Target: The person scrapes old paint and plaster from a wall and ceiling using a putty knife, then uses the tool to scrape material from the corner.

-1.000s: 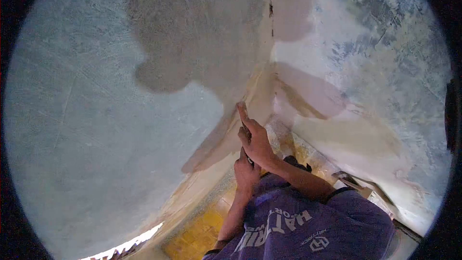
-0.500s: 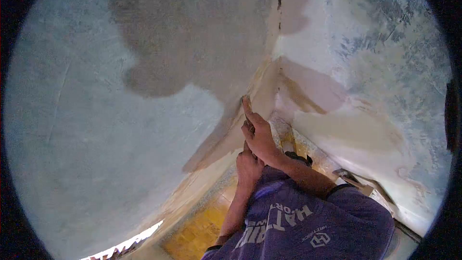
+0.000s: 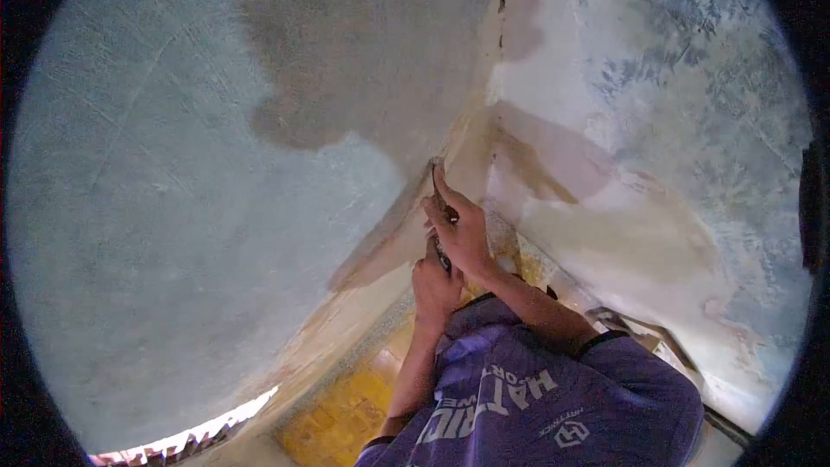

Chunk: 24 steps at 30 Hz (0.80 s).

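A slim, dark hand tool (image 3: 443, 254) is in both my hands, its narrow far end at the wall corner; its exact kind is not clear. My right hand (image 3: 468, 238) is closed around its upper part, index finger stretched along it towards the wall. Just below, my left hand (image 3: 437, 290) grips the lower end. The tip meets the edge where the large grey-blue wall surface (image 3: 199, 233) turns into a beige band (image 3: 469, 160). Fingers cover much of the tool.
On the right stands another plastered wall (image 3: 640, 233) with pale and brownish patches. A dark crack (image 3: 501, 2) runs up the corner. Below are yellow tiles (image 3: 341, 411) and a dark bent frame (image 3: 644, 322). Bright light enters through a gap (image 3: 207, 432) at lower left.
Both hands have moved slightly up and left with the tool. More of the dark tool shows between the hands. The view has shifted a little.
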Each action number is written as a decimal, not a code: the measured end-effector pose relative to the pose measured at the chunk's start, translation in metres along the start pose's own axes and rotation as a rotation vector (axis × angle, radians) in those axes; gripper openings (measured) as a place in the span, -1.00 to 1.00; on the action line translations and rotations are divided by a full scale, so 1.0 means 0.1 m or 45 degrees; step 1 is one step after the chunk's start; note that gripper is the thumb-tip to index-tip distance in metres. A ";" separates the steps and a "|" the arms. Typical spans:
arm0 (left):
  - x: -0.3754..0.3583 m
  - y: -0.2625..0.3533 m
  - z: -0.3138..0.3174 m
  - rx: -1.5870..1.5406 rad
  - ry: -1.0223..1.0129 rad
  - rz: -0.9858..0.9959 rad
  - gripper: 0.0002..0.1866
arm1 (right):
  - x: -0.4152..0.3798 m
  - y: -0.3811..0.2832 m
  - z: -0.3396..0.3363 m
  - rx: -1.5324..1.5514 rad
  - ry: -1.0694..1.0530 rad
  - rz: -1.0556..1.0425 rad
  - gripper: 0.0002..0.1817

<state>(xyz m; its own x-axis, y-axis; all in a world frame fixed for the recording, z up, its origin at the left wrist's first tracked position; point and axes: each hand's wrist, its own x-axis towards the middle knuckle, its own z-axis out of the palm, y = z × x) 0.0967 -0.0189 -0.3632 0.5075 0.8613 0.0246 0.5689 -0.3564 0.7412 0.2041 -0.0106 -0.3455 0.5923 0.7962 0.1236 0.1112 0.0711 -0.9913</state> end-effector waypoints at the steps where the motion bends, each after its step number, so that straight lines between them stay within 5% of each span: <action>1: 0.00 -0.01 -0.03 0.002 -0.030 -0.027 -0.32 | -0.02 -0.01 0.03 0.025 0.017 0.015 -0.34; 8: 0.01 -0.21 0.04 -0.040 -0.006 0.088 -0.27 | -0.01 0.06 0.08 -0.211 0.128 -0.184 -0.43; 15: 0.06 -0.04 -0.06 0.074 -0.127 -0.053 -0.28 | 0.04 0.14 0.09 -0.207 0.139 -0.300 -0.44; 24: 0.50 0.24 0.04 0.214 -0.099 0.130 -0.35 | 0.53 -0.01 -0.19 -0.058 0.273 -0.203 -0.42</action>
<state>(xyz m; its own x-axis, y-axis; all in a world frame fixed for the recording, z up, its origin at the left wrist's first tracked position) 0.1384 0.0147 -0.3468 0.6127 0.7894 0.0367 0.6088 -0.5012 0.6149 0.2508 0.0204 -0.3376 0.7191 0.6314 0.2901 0.2496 0.1548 -0.9559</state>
